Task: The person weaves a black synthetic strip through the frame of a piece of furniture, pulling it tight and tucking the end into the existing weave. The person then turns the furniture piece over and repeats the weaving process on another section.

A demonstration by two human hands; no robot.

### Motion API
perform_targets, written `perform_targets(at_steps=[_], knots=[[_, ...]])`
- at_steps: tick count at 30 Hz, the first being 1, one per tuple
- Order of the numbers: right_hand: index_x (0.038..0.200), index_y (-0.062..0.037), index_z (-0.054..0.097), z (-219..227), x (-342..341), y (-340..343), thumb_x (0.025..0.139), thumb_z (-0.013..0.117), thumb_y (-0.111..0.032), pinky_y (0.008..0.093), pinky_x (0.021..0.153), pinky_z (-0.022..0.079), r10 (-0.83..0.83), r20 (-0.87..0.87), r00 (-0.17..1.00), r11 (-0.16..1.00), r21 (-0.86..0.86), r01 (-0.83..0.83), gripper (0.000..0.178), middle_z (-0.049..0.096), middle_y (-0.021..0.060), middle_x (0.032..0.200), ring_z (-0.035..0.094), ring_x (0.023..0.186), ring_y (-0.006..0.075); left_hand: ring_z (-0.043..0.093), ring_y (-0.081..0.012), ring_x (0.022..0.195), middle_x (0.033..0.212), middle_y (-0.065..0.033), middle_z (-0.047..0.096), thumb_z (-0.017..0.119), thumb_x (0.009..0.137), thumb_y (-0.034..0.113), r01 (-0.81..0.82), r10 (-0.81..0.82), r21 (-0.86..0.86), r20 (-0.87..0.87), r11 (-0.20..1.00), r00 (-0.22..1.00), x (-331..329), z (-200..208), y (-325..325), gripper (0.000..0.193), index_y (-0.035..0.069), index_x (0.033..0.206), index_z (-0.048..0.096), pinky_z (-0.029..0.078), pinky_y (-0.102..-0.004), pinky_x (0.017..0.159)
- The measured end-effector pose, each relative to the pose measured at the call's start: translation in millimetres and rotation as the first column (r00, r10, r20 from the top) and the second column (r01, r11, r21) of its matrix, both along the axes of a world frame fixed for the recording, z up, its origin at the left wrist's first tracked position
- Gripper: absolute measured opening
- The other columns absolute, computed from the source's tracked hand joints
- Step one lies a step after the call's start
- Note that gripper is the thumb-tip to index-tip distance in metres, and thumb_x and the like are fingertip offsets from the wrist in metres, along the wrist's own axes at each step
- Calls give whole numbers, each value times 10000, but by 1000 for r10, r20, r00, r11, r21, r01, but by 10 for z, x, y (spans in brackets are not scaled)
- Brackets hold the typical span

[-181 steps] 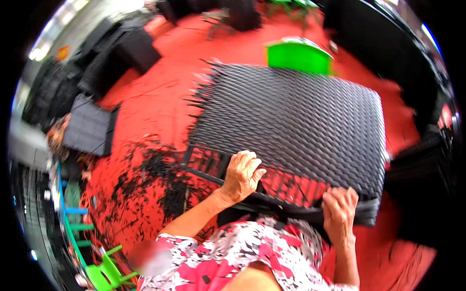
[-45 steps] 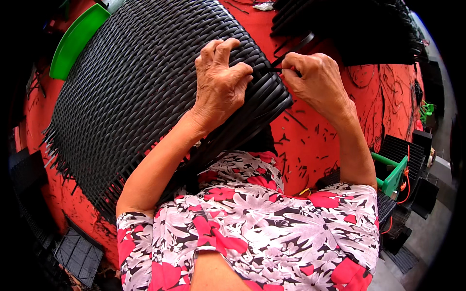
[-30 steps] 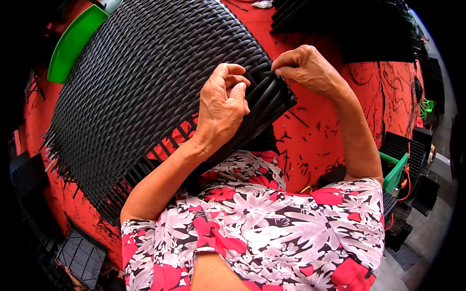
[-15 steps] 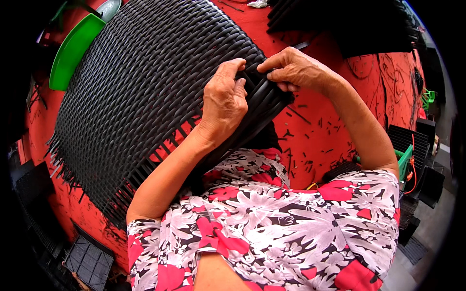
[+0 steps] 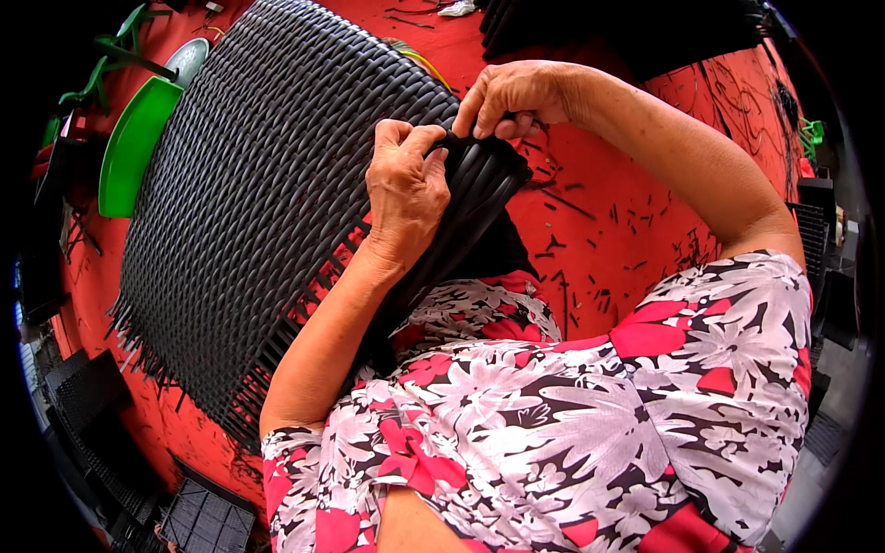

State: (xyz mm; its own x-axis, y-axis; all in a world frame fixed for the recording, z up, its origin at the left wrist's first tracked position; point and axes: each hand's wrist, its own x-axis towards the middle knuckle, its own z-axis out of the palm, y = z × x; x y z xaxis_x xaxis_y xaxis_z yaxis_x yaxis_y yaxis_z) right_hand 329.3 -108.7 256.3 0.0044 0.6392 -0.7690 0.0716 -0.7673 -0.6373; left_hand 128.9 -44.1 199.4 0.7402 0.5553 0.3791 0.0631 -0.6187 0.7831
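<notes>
A large panel of black woven plastic wicker [image 5: 267,157] lies tilted in front of me, with cut strand ends sticking out along its near edge. At its right corner, my left hand [image 5: 406,189] is closed, thumb and forefinger pinching a black strand at the weave's border. Just to the right, my right hand [image 5: 509,100] also pinches a black strand, its fingertips pressed against the corner. Below both hands, a bundle of flat black strands [image 5: 484,184] bends over the panel's edge. The fingers partly hide the strand they hold.
A green plastic chair part [image 5: 138,147] stands behind the panel at the left. Black strand scraps [image 5: 604,300] lie scattered over the red floor [image 5: 562,267]. Dark furniture pieces stand at the upper right, and a black gridded panel [image 5: 207,516] sits at lower left.
Both hands have shifted a little left in view. My right hand has moved up, its forearm raised and its elbow farther out. The panel's corner sits slightly more to the left.
</notes>
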Motion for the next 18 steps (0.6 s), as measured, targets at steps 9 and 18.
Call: perform_targets(at_steps=[9, 18], knots=[[1056, -29, 678, -102, -2, -85, 776, 632, -32, 223, 362, 319, -53, -36, 998, 996, 76, 56, 283, 532, 0, 566, 421, 411, 53, 619, -309, 745, 905, -128, 560, 677, 771, 43, -2, 46, 209, -203, 978, 978, 35, 30, -60, 120, 29, 887, 652, 494, -383, 654], [997, -20, 706, -86, -136, -159, 796, 626, -62, 240, 416, 366, -1, 226, 974, 954, 292, -67, 220, 538, 15, 575, 470, 470, 67, 574, -200, 666, 771, -87, 531, 683, 701, 71, 79, -88, -44, -250, 996, 964, 160, 30, 222, 110, -12, 752, 634, 475, -312, 605]])
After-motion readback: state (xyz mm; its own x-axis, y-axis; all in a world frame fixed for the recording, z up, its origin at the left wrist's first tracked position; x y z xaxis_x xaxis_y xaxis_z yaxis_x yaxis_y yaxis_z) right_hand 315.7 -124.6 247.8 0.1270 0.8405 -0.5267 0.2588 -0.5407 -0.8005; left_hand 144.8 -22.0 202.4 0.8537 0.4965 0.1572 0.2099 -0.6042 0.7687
